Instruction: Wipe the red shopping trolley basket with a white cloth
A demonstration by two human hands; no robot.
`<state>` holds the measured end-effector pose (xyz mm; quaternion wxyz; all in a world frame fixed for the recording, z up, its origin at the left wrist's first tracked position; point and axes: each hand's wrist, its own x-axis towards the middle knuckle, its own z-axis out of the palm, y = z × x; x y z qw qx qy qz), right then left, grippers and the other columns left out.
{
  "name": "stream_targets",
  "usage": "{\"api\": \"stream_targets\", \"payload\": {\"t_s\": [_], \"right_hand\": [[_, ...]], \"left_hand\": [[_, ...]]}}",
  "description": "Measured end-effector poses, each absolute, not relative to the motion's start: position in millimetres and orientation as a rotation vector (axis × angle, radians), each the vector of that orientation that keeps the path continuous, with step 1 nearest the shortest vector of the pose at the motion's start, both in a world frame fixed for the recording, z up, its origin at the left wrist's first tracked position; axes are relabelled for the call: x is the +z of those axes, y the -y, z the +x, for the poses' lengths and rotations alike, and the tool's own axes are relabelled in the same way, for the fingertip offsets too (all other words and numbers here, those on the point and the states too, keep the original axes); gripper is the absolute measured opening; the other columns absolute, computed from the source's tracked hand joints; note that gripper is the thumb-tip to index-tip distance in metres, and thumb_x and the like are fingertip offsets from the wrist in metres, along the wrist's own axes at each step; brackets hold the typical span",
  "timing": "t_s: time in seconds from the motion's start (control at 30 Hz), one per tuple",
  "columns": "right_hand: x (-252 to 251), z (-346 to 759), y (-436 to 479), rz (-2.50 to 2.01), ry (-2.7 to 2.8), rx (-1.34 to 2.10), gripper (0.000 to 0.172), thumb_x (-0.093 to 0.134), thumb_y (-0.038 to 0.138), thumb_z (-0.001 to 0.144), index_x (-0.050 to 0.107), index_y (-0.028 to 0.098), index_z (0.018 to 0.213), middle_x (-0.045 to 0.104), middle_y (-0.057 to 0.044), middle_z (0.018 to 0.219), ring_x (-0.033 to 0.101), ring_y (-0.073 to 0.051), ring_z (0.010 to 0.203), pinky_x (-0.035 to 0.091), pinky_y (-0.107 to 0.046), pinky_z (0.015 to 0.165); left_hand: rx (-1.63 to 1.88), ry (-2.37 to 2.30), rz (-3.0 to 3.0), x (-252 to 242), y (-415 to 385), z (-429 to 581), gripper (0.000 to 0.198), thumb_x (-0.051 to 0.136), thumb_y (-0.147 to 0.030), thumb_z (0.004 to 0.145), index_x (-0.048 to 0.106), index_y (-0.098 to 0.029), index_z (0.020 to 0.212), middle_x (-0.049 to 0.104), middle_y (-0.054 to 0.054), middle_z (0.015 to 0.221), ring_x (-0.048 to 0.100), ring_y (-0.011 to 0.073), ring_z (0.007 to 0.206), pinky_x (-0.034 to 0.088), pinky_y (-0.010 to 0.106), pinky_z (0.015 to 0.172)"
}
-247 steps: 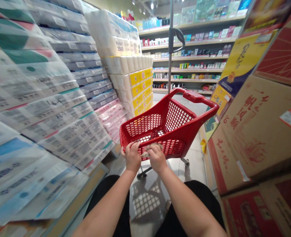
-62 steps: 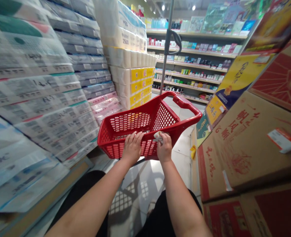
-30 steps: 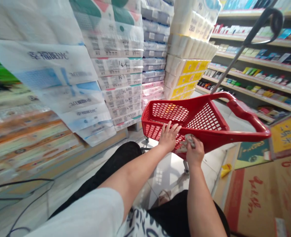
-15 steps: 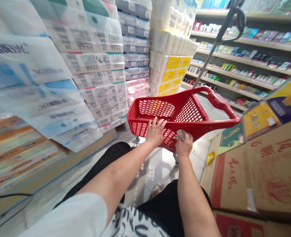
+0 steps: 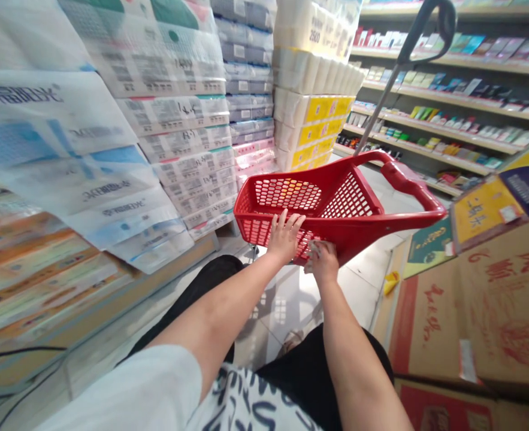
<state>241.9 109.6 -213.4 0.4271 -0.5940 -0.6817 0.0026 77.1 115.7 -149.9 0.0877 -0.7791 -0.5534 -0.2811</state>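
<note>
In front of me stands a red plastic shopping basket (image 5: 358, 230) with lattice sides, a thick looped handle and a long grey pull rod (image 5: 380, 108). My left hand (image 5: 284, 236) rests on its near rim, fingers spread over the edge. Lower and further right, my right hand (image 5: 325, 262) is closed on a crumpled greyish cloth (image 5: 311, 254), held against the basket's near outer side. Part of the cloth is hidden behind the fingers.
Wrapped paper packs (image 5: 183, 114) are stacked high on the left, with more tissue packs (image 5: 318, 114) behind the basket. Shelves of small goods (image 5: 448, 93) line the back right. Cardboard boxes (image 5: 480, 311) stand close on my right. Dark cables (image 5: 21, 353) lie at lower left.
My right hand has moved left and slightly down along the basket's side with the cloth. The left hand stays on the rim. The whole view has shifted slightly.
</note>
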Motion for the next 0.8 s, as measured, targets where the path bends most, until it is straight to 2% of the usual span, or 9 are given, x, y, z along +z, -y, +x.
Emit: {"api": "stream_targets", "payload": {"t_s": [0.2,0.33,0.43,0.6,0.7,0.8], "right_hand": [[-211.4,231.8,-109.3,-1.516,1.739,0.025,0.031,0.048,0.016,0.086,0.064,0.019,0.113,0.058,-0.010,0.118,0.054,-0.020,0.109,0.045,-0.032,0.095],[-209.2,227.1,-104.4,-1.669,1.869,0.175,0.034,0.051,0.015,0.085,0.064,0.024,0.115,0.058,-0.007,0.122,0.057,-0.020,0.103,0.049,-0.028,0.086],[-212.9,225.7,-102.5,-1.648,1.833,0.111,0.036,0.048,0.016,0.088,0.061,0.023,0.120,0.055,-0.008,0.125,0.053,-0.021,0.112,0.046,-0.029,0.092],[-220.2,226.6,-100.6,-1.763,1.906,0.180,0.031,0.058,0.015,0.081,0.064,0.024,0.110,0.059,-0.008,0.113,0.055,-0.022,0.104,0.047,-0.029,0.086],[-222.2,225.6,-98.4,-1.732,1.895,0.155,0.034,0.052,0.016,0.086,0.060,0.025,0.118,0.056,-0.008,0.121,0.054,-0.021,0.107,0.046,-0.029,0.088],[-224.8,224.6,-97.5,-1.721,1.930,0.172,0.033,0.054,0.014,0.084,0.062,0.024,0.115,0.057,-0.007,0.118,0.053,-0.020,0.109,0.045,-0.029,0.090]], "left_hand": [[-0.884,1.619,-2.347,-153.7,-121.8,71.4,0.063,0.046,-0.017,0.083,0.035,-0.023,0.145,0.044,0.006,0.146,0.016,0.0279,0.144,0.011,0.053,0.117],[-0.954,1.640,-2.340,-155.0,-124.0,69.2,0.060,0.039,-0.013,0.085,0.039,-0.027,0.143,0.047,0.003,0.144,0.023,0.0248,0.142,0.013,0.051,0.117],[-0.985,1.620,-2.365,-154.4,-123.9,68.4,0.059,0.036,-0.011,0.086,0.041,-0.030,0.142,0.050,0.000,0.142,0.029,0.0215,0.139,0.016,0.047,0.116],[-1.001,1.623,-2.368,-154.0,-122.2,68.6,0.059,0.037,-0.012,0.086,0.041,-0.031,0.142,0.051,0.000,0.141,0.034,0.0205,0.134,0.016,0.046,0.116],[-0.999,1.612,-2.380,-154.7,-122.1,67.3,0.058,0.037,-0.013,0.087,0.041,-0.031,0.142,0.051,0.000,0.141,0.035,0.0207,0.133,0.017,0.045,0.115],[-1.010,1.611,-2.380,-155.6,-122.1,65.2,0.056,0.037,-0.014,0.088,0.041,-0.031,0.141,0.051,-0.001,0.141,0.035,0.0203,0.132,0.017,0.044,0.114]]}}
